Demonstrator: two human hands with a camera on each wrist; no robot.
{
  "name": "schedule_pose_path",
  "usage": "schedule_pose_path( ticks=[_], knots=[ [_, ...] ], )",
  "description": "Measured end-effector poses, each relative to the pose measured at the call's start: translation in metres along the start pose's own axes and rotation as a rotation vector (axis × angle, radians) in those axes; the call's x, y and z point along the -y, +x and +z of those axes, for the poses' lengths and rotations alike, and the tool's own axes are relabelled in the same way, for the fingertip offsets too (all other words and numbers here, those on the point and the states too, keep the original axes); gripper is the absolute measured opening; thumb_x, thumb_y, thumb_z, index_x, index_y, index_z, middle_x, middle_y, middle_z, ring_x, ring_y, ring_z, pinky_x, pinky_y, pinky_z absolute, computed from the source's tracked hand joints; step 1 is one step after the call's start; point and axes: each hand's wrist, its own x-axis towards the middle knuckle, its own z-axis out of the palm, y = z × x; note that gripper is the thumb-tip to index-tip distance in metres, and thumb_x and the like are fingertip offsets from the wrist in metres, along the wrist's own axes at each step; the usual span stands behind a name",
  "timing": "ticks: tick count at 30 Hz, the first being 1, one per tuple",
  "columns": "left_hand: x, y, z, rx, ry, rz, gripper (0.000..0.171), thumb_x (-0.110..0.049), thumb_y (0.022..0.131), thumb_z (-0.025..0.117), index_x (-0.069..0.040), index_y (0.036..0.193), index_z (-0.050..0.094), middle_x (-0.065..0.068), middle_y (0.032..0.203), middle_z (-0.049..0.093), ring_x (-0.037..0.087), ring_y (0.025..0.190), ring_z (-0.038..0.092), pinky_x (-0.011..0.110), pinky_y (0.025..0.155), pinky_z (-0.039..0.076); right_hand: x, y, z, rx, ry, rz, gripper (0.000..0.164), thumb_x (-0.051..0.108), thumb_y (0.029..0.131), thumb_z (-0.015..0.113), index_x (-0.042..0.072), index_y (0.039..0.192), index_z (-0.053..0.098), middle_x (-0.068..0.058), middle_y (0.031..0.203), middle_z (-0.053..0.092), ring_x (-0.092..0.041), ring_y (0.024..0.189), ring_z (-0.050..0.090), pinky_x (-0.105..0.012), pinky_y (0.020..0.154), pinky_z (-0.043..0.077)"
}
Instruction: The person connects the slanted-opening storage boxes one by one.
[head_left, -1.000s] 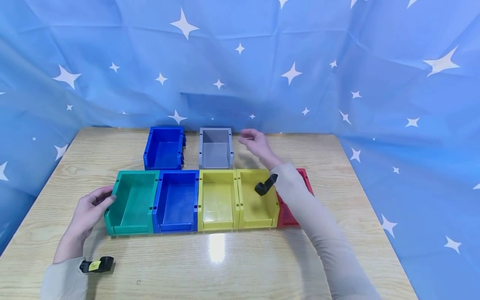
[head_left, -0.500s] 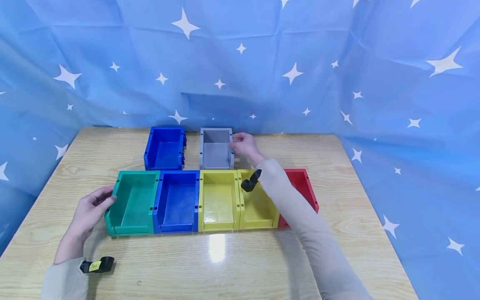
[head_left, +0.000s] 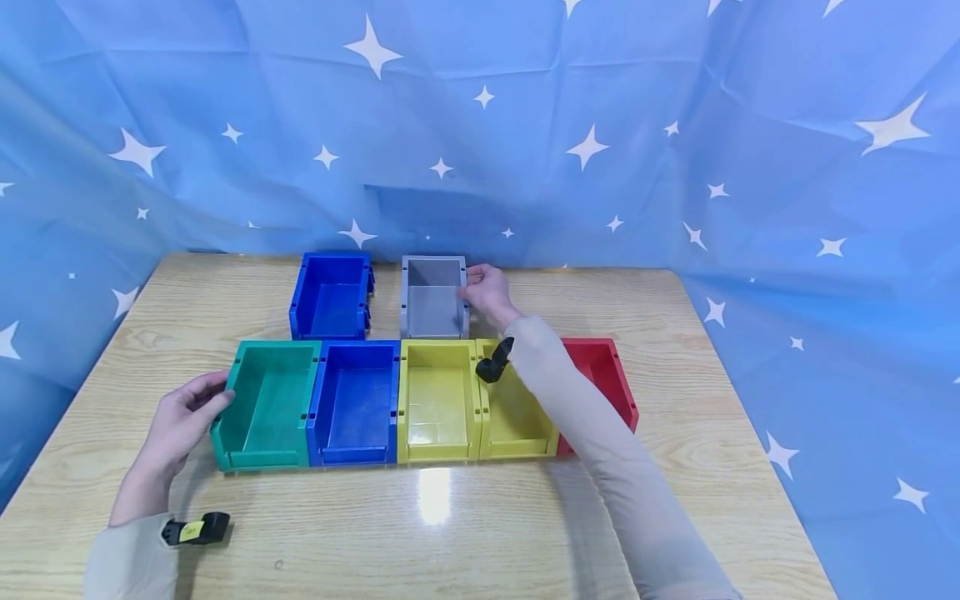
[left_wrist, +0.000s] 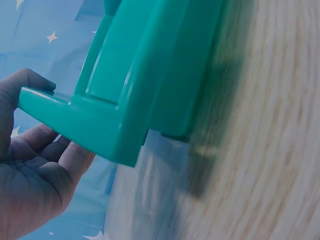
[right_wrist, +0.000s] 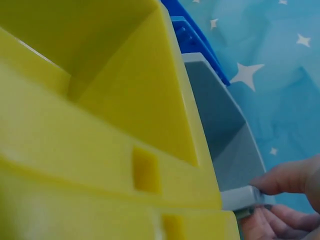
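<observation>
Your left hand (head_left: 178, 423), near-closed, pinches the green bin (head_left: 279, 396) toward the table's (head_left: 697, 433) left edge; your right hand (head_left: 490, 296) likewise pinches the gray bin (head_left: 433, 310) near the far edge. Blue, yellow and red bins (head_left: 358, 404) stand alongside, before starry cloth (head_left: 675, 58).

Grey bin (head_left: 433, 310), smooth, probably plastic
</observation>
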Motion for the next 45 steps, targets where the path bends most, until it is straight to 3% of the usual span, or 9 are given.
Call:
schedule_pose_path(
  ticks=[7,14,19,25,32,37,45],
  knots=[
    [0.003,-0.001,0.004,-0.026,0.012,-0.027,0.044,-0.02,0.098,0.05,0.012,0.128,0.046,-0.024,0.102,0.047,-0.012,0.091,0.045,0.004,0.073,0.041,-0.002,0.0,-0.001,-0.043,0.013,-0.005,0.043,-0.005,0.078,0.068,0.002,0.119,0.057,-0.012,0.11,0.059,-0.024,0.097,0.057,-0.031,0.082,0.051],
    [0.001,0.0,0.002,0.006,0.0,-0.002,0.045,-0.018,0.098,0.05,0.015,0.127,0.044,-0.028,0.1,0.046,-0.012,0.091,0.045,0.004,0.072,0.041,-0.001,0.004,-0.015,-0.089,0.029,-0.016,0.046,-0.008,0.076,0.068,0.001,0.12,0.057,-0.012,0.104,0.059,-0.022,0.09,0.056,-0.028,0.079,0.052],
    [0.006,0.001,0.002,-0.012,-0.026,-0.027,0.041,-0.022,0.097,0.053,0.005,0.127,0.051,-0.021,0.103,0.05,-0.009,0.091,0.047,0.005,0.072,0.042,0.003,0.007,-0.034,-0.108,-0.009,-0.014,0.045,-0.005,0.077,0.069,0.002,0.119,0.058,-0.011,0.102,0.059,-0.021,0.089,0.056,-0.028,0.078,0.052],
    [0.006,0.0,0.001,-0.006,-0.014,-0.01,0.044,-0.02,0.097,0.051,0.012,0.128,0.046,-0.024,0.102,0.049,-0.009,0.091,0.047,0.005,0.072,0.042,0.005,0.009,-0.066,-0.122,0.006,-0.014,0.048,-0.005,0.078,0.068,0.002,0.124,0.055,-0.012,0.107,0.056,-0.023,0.094,0.054,-0.029,0.08,0.051],
    [0.007,0.0,0.002,-0.029,-0.003,-0.01,0.038,-0.022,0.097,0.052,0.004,0.125,0.053,-0.027,0.099,0.05,-0.009,0.09,0.049,0.006,0.072,0.043,0.005,0.006,-0.112,-0.182,0.008,-0.011,0.049,-0.008,0.078,0.064,0.0,0.125,0.055,-0.01,0.103,0.054,-0.019,0.089,0.051,-0.025,0.074,0.05],
    [0.001,-0.001,0.001,-0.007,-0.018,0.017,0.04,-0.019,0.097,0.051,0.01,0.125,0.05,-0.028,0.098,0.05,-0.009,0.089,0.049,0.006,0.071,0.043,-0.002,0.003,-0.15,-0.217,-0.016,-0.01,0.048,-0.005,0.079,0.063,0.0,0.126,0.055,-0.008,0.103,0.053,-0.015,0.088,0.05,-0.019,0.068,0.049],
    [0.002,-0.001,0.002,-0.039,-0.02,0.001,0.036,-0.016,0.096,0.052,0.009,0.122,0.053,-0.029,0.096,0.051,-0.01,0.087,0.049,0.006,0.069,0.044,-0.012,-0.019,-0.2,-0.237,-0.022,-0.078,0.045,-0.002,0.077,0.06,-0.003,0.122,0.059,-0.008,0.095,0.058,-0.009,0.073,0.053,-0.017,0.061,0.047]
  ],
)
